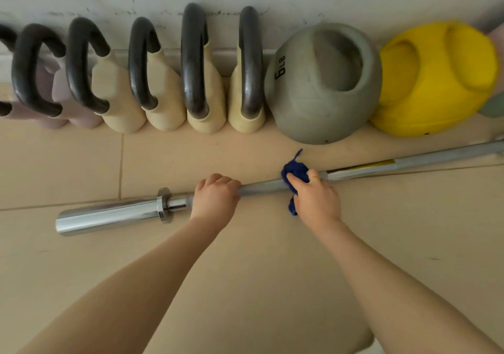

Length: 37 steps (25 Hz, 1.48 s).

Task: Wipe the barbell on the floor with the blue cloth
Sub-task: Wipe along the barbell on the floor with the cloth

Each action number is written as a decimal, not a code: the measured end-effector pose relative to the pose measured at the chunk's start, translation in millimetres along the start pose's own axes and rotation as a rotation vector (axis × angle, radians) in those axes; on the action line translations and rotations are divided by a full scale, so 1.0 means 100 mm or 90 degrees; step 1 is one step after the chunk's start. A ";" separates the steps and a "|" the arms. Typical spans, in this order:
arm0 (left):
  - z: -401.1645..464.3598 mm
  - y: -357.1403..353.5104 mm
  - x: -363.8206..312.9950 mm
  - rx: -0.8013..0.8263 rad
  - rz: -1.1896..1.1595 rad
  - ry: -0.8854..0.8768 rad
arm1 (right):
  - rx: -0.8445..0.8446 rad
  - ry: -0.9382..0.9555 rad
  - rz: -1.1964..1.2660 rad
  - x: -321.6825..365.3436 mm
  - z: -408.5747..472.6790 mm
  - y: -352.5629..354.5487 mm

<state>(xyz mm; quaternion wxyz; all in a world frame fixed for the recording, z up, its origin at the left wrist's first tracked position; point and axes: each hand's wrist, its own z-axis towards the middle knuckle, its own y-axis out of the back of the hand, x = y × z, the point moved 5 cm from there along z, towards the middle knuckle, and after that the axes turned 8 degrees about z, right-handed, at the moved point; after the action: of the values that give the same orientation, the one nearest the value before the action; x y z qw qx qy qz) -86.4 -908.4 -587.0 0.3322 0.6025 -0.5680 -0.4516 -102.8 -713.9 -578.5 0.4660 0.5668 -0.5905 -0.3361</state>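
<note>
Where fingers (218, 180) grip, barbell (261, 186) bare.

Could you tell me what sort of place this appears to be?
Most likely a gym or home workout corner. A steel barbell lies on the tiled floor, a row of kettlebells stands along the wall, and a grey ball weight marked 6 LB sits beside a yellow one.

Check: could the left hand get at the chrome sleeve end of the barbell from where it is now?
Probably yes. The left hand grips the barbell shaft just beside the collar, and the chrome sleeve lies bare on the floor with nothing between them.
</note>
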 end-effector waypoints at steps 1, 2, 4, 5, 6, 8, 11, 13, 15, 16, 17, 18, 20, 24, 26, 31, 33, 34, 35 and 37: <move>0.01 0.01 0.01 -0.002 -0.015 0.022 | 0.025 0.040 0.005 0.00 0.01 0.02; 0.01 -0.01 0.02 0.009 -0.023 0.035 | 0.032 0.057 -0.010 -0.09 0.04 0.06; 0.00 -0.05 0.04 0.055 -0.007 0.030 | -0.009 -0.033 -0.047 -0.49 0.12 0.21; 0.01 -0.08 0.02 0.079 0.015 0.020 | -0.044 -0.120 -0.056 -0.69 0.12 0.29; 0.01 -0.10 0.00 0.091 0.039 0.013 | -0.057 -0.182 -0.046 -0.78 0.11 0.30; 0.03 -0.10 -0.04 0.084 0.079 0.008 | -0.030 -0.140 0.009 -0.54 0.10 0.21; -0.04 -0.09 -0.07 0.059 0.084 0.016 | 0.064 0.025 0.075 -0.07 0.01 0.02; -0.03 -0.09 -0.04 0.065 0.081 0.018 | 0.056 0.020 0.052 -0.25 0.11 0.13; -0.01 -0.10 0.00 0.082 0.085 0.019 | -0.012 -0.121 0.003 -0.49 0.14 0.20; -0.01 -0.10 -0.01 0.081 0.097 0.014 | -0.021 -0.173 0.014 -0.44 0.09 0.18; -0.01 -0.09 -0.03 0.078 0.112 0.009 | -0.010 -0.183 0.063 -0.25 0.04 0.12; -0.03 -0.09 -0.05 0.075 0.125 0.008 | 0.017 -0.152 0.124 0.04 -0.03 0.04; -0.06 -0.11 -0.10 0.071 0.137 0.003 | 0.082 -0.022 0.156 0.52 -0.15 -0.10; -0.11 -0.04 0.11 0.086 0.126 -0.055 | 0.045 -0.051 0.065 0.28 0.03 0.01; -0.23 0.01 0.40 0.061 0.119 -0.043 | 0.041 -0.117 0.062 0.42 -0.02 -0.03; -0.65 -0.02 0.96 0.045 0.185 0.050 | 0.141 0.142 0.126 1.46 -0.30 -0.31; -0.67 0.01 1.18 0.041 0.154 0.072 | 0.136 0.125 0.060 1.33 -0.11 -0.23; -0.66 0.02 1.27 0.041 0.125 0.070 | 0.113 0.064 0.031 1.22 -0.01 -0.19; -0.64 0.03 1.31 0.040 0.105 0.058 | 0.094 0.001 0.013 1.16 0.07 -0.16; -0.61 0.03 1.36 0.039 0.087 0.039 | 0.083 -0.022 0.040 1.39 0.07 -0.20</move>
<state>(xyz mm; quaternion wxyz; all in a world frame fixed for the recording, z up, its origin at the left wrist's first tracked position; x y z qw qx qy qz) -39.0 -1049.4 -584.0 0.3611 0.5855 -0.6111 -0.3916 -91.2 -854.5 -575.9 0.4285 0.5712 -0.6365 -0.2916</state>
